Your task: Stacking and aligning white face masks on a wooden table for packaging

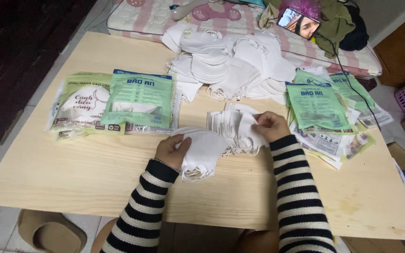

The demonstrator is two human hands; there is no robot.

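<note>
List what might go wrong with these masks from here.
1. The left hand holds a thick stack of masks by one side; loose layers and ear loops might slip or fan out.
2. The right hand pinches one mask over the small pile; its loops could snag neighbours.
3. The big heap sits near the table's far edge and may spill.

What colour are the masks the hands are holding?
White. The masks under the left hand and right hand show best in the head view.

A home room: mattress beside low wooden table.
</note>
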